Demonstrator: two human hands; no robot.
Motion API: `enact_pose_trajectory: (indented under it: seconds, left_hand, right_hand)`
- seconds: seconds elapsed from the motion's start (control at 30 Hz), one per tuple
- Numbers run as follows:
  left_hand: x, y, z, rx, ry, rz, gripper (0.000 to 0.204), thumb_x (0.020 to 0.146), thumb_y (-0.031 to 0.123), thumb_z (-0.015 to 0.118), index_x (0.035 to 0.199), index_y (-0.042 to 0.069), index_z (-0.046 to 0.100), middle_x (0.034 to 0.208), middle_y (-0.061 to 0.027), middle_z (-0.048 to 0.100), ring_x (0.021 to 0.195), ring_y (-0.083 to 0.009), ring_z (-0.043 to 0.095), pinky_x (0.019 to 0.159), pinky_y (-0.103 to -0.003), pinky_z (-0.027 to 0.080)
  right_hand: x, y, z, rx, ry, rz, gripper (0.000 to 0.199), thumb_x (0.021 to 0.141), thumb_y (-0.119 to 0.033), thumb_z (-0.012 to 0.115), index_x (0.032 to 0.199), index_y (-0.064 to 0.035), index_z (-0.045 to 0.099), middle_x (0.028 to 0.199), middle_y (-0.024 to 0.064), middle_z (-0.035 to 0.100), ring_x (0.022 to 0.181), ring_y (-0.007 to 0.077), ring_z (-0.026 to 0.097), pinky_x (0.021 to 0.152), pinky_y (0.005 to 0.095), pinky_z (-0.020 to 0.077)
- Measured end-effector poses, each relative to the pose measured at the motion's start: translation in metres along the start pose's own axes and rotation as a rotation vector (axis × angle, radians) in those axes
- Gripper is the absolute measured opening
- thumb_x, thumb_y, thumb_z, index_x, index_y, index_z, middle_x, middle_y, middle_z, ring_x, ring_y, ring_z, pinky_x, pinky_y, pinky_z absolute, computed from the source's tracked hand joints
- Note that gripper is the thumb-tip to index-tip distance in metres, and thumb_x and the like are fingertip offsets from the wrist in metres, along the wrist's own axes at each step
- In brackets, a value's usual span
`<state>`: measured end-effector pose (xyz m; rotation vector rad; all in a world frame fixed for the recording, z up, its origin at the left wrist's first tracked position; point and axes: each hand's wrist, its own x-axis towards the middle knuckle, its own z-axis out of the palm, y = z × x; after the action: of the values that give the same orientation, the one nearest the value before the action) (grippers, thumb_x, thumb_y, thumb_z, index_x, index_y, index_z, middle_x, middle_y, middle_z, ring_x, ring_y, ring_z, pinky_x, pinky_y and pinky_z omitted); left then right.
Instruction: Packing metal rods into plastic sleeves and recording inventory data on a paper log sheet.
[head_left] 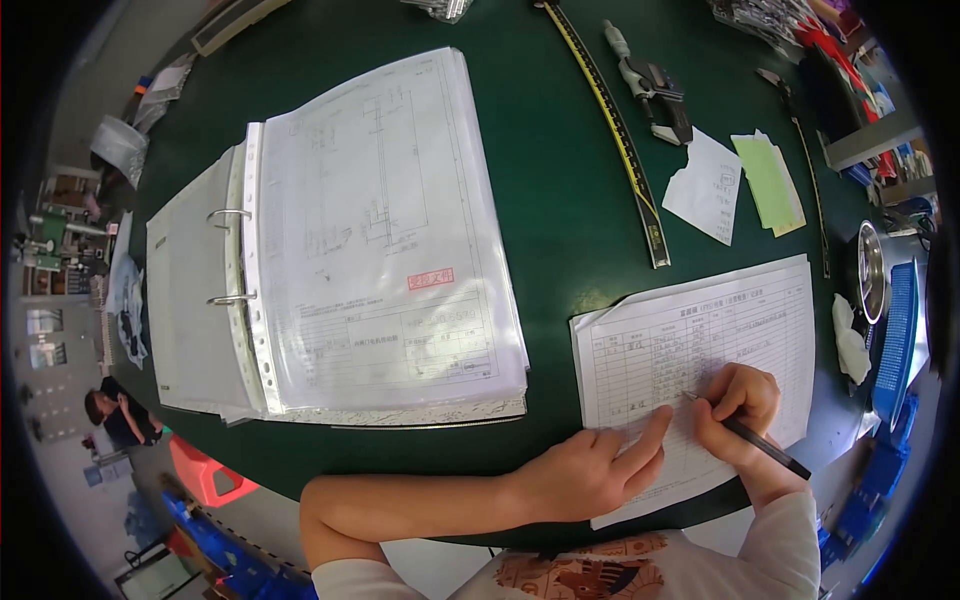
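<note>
A black pen (pixel 765 447) is pinched in my right hand (pixel 738 405), its tip touching a stack of printed form sheets (pixel 785 345) with handwritten table rows. My left hand (pixel 585 475) rests on the lower left part of the same sheets, empty. Its index finger stretches toward the row near the pen tip, while the other fingers are partly bent. Left of the sheets lies an open ring binder (pixel 230 299), with a technical drawing (pixel 380 260) in a clear sleeve on its right side. A red stamp marks the drawing's lower part.
Beyond the sheets lie a yellow-black measuring tape (pixel 612 130), a digital micrometer (pixel 655 85), a torn white paper (pixel 708 190) and green notes (pixel 766 180). At right are a crumpled white tissue (pixel 850 340) and a blue ridged tray (pixel 895 340). A red stool (pixel 205 472) and a person (pixel 125 415) are left.
</note>
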<state>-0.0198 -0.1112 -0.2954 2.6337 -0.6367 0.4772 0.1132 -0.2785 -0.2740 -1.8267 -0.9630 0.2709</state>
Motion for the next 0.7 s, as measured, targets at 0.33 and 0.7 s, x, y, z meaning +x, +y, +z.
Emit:
enact_pose_trajectory:
  seconds: [0.33, 0.7]
  left_hand:
    - [0.0019, -0.007, -0.0001, -0.001, -0.015, -0.003, 0.014, 0.076, 0.017, 0.054, 0.087, 0.01, 0.058, 0.118, -0.0113, 0.058, 0.048, -0.0077, 0.04, 0.042, -0.018, 0.032]
    - [0.0038, -0.0048, 0.0002, 0.011, -0.019, -0.001, 0.014, 0.075, 0.016, 0.055, 0.088, 0.01, 0.059, 0.115, -0.0084, 0.06, 0.046, -0.0071, 0.037, 0.041, -0.017, 0.03]
  right_hand:
    - [0.0071, 0.0088, 0.0019, 0.086, 0.006, 0.007, 0.03, 0.062, 0.007, 0.065, 0.057, -0.0095, 0.04, 0.054, 0.0043, 0.05, 0.042, 0.0136, 0.047, 0.037, 0.0242, 0.0315]
    - [0.0041, 0.0044, 0.0012, 0.083, -0.006, -0.011, 0.031, 0.061, 0.007, 0.066, 0.056, -0.0095, 0.041, 0.053, 0.005, 0.051, 0.039, 0.0112, 0.045, 0.035, 0.0215, 0.0281]
